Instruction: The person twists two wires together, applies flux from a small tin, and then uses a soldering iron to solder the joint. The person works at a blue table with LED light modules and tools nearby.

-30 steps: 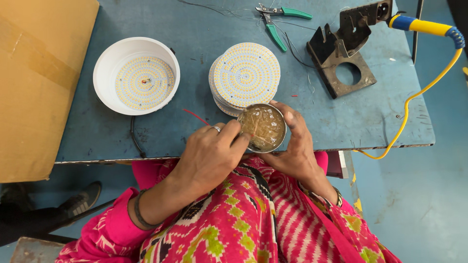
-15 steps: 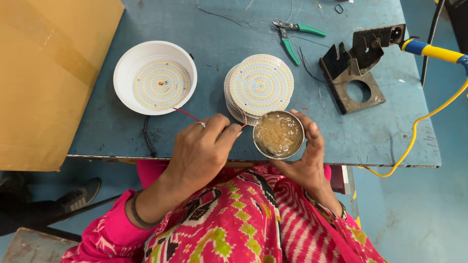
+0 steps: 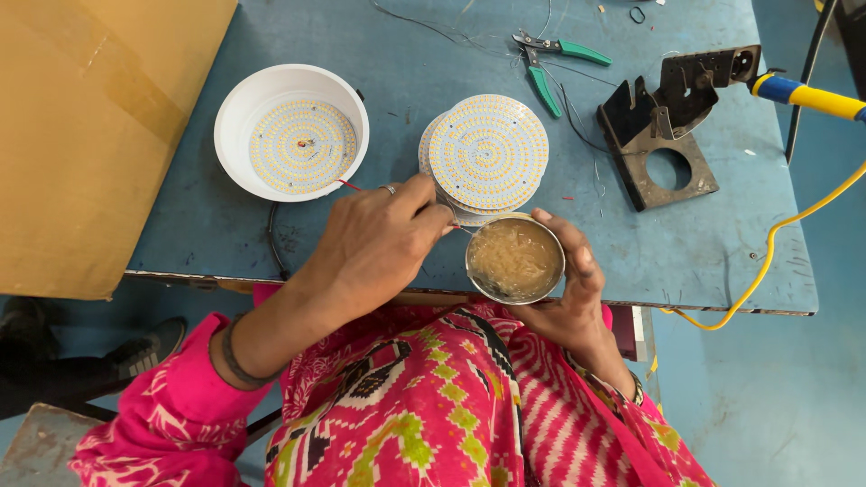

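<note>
Cardboard box [image 3: 86,135]: flat, plain brown, well left of the left hand's fingers, on the blue table [image 3: 722,261]

White housing [image 3: 290,133]: round; a dotted LED disc lies inside; beyond the left knuckles

Stack of LED discs [image 3: 487,153]: just beyond both sets of fingertips

Metal tin [image 3: 515,260]: round, filled with yellowish paste; at the table's near edge

Right hand [image 3: 568,302]: fingers curled round the tin, grasping it

Left hand [image 3: 374,248]: fingers pinched on a thin wire end [image 3: 458,227] just beside the tin's rim

Green-handled pliers [image 3: 555,61]: far beyond the fingers
</note>
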